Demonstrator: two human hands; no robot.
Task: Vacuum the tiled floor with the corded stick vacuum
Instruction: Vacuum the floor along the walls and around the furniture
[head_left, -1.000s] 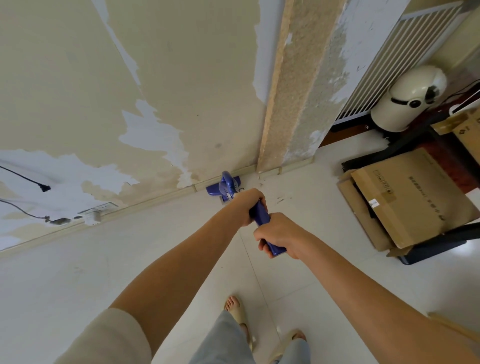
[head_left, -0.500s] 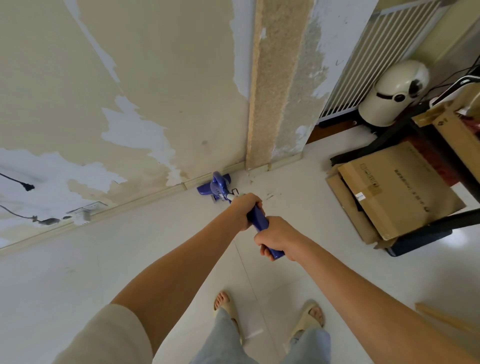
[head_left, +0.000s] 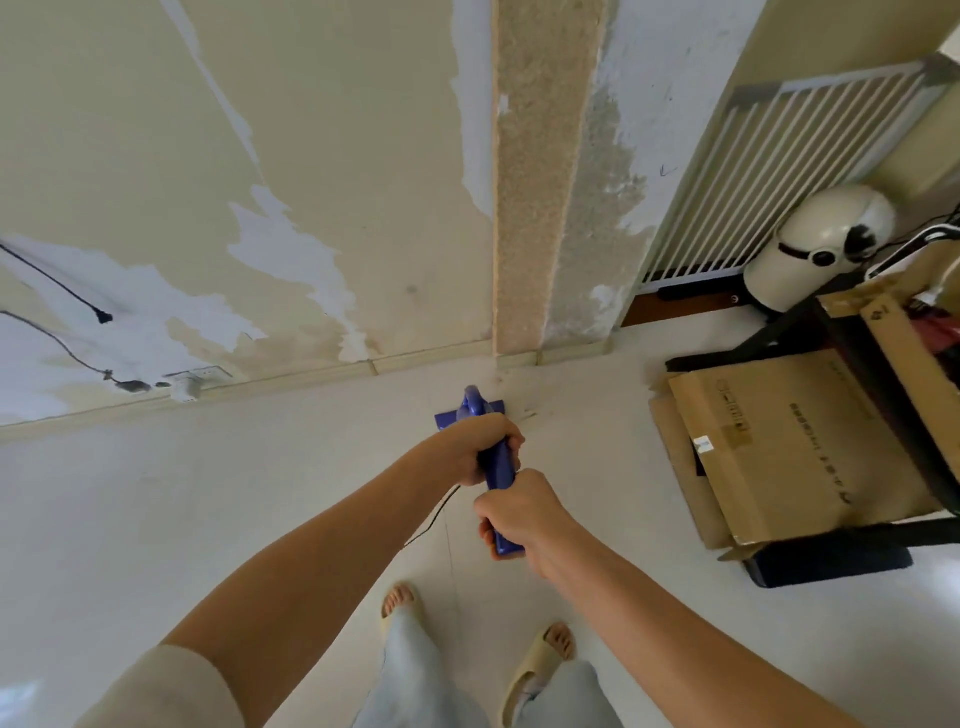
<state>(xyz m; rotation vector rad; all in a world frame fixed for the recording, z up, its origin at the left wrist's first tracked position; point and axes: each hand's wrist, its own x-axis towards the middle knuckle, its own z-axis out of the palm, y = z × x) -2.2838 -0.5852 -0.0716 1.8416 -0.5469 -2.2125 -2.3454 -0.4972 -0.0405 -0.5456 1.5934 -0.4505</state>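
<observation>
Both hands grip the blue handle of the stick vacuum (head_left: 497, 467): the left hand (head_left: 480, 451) higher up the handle, the right hand (head_left: 522, 514) at its near end. The vacuum's blue head (head_left: 470, 413) sits on the pale tiled floor (head_left: 208, 499) near the baseboard (just short of the rough pillar (head_left: 545, 182)). A thin dark cord (head_left: 434, 519) trails down from below the left hand. Flattened cardboard boxes (head_left: 769, 447) lie to the right, a white helmet (head_left: 815, 244) beyond them.
</observation>
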